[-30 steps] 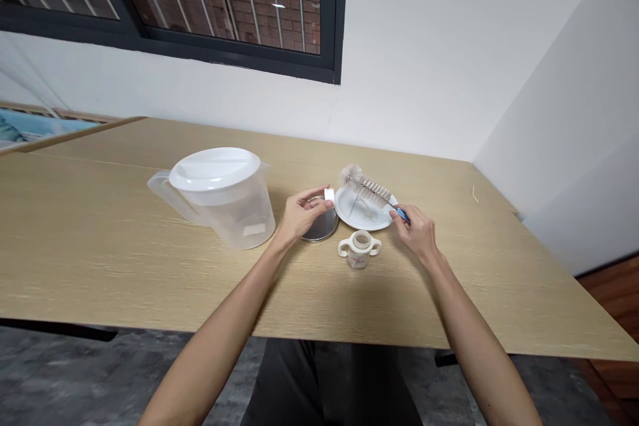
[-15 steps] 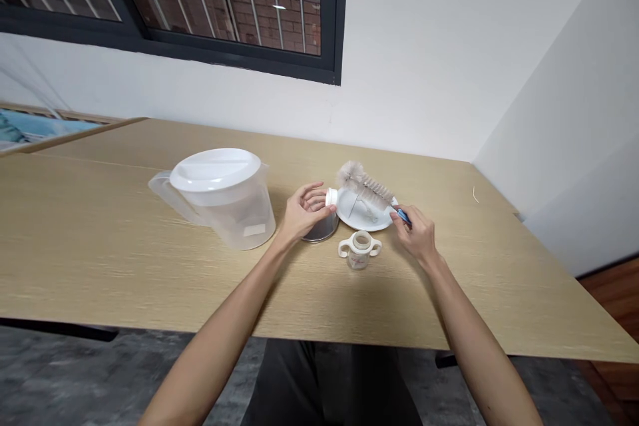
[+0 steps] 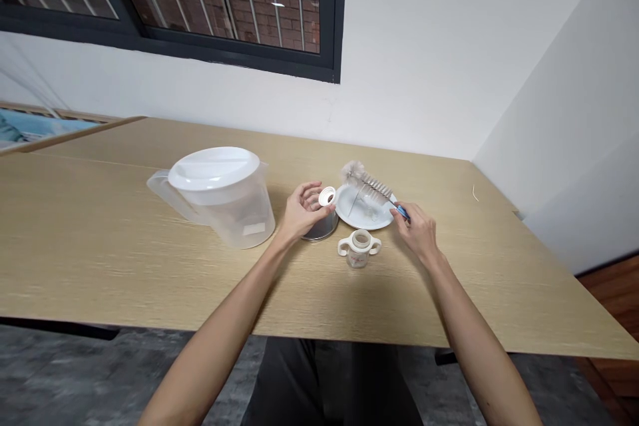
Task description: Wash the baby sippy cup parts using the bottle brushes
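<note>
Between thumb and fingers my left hand (image 3: 302, 212) holds a white screw ring (image 3: 327, 196), its round opening turned partly toward me. Below that hand stands a metal pot (image 3: 323, 229), mostly covered by the fingers. My right hand (image 3: 417, 231) grips the blue handle of a bottle brush (image 3: 373, 188), whose pale bristles point up and left over a white plate (image 3: 362, 218). Small clear things lie on the plate, too faint to name. In front of it stands a small baby bottle (image 3: 359, 249) upright, with two cream handles and an uncovered mouth.
A clear plastic pitcher (image 3: 234, 210) with a white lid stands left of my left hand, its handle to the left. A thin pale strip (image 3: 475, 194) lies far right on the wooden table (image 3: 150, 266). Behind the table rises a white wall (image 3: 409, 53).
The white ring has turned in my left fingers, from showing its side to showing its opening. My right hand keeps its hold on the brush, which has shifted only slightly.
</note>
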`<state>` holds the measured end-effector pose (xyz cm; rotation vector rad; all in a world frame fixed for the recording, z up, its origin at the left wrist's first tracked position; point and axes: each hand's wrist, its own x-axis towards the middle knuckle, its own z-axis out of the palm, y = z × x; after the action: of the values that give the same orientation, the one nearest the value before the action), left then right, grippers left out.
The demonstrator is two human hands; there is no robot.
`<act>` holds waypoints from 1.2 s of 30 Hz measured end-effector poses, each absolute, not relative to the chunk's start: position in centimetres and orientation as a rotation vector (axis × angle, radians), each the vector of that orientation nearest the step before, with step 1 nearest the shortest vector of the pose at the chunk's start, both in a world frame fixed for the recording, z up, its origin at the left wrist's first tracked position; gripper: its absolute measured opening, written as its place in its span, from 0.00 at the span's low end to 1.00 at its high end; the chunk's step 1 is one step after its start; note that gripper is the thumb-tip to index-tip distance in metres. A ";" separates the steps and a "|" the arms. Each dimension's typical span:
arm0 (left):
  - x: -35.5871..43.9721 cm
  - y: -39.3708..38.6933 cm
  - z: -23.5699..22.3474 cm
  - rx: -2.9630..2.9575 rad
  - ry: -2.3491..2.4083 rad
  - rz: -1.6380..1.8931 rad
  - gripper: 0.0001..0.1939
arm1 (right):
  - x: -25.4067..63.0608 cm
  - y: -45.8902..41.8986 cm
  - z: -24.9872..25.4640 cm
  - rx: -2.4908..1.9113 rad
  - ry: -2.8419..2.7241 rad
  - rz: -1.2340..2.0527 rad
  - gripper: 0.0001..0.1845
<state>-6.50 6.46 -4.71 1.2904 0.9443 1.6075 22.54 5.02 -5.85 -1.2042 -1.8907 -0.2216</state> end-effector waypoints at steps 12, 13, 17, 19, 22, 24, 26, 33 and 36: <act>-6.8 7.2 -5.5 1.364 0.965 1.666 0.37 | 22.0 4.8 -6.2 -1.091 -1.928 -0.204 0.16; -6.7 7.2 -5.5 1.371 0.961 1.666 0.37 | 21.9 4.8 -6.3 -1.082 -1.958 -0.217 0.16; -6.6 7.1 -5.4 1.389 0.966 1.656 0.37 | 22.0 4.8 -6.3 -1.136 -2.011 -0.362 0.16; -6.6 7.0 -5.3 1.392 0.971 1.648 0.37 | 22.3 4.9 -6.2 -1.188 -1.951 -0.423 0.17; -6.6 7.0 -5.3 1.381 0.961 1.645 0.37 | 22.7 5.1 -6.0 -1.227 -1.854 -0.417 0.17; -6.6 6.9 -5.2 1.353 0.961 1.657 0.36 | 22.7 5.2 -5.9 -1.229 -1.809 -0.367 0.17; -6.5 6.8 -5.1 1.313 0.971 1.672 0.35 | 22.5 5.1 -5.9 -1.217 -1.794 -0.319 0.17; -6.3 6.4 -4.7 1.296 0.972 1.666 0.32 | 22.1 4.9 -5.7 -1.218 -1.810 -0.178 0.16; -6.4 6.3 -4.6 1.330 0.977 1.672 0.31 | 22.1 4.9 -5.5 -1.237 -1.825 -0.158 0.16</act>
<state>-6.35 6.34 -4.62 1.3299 0.9766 1.6725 22.11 4.87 -5.55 -1.2374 -1.8255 -0.1582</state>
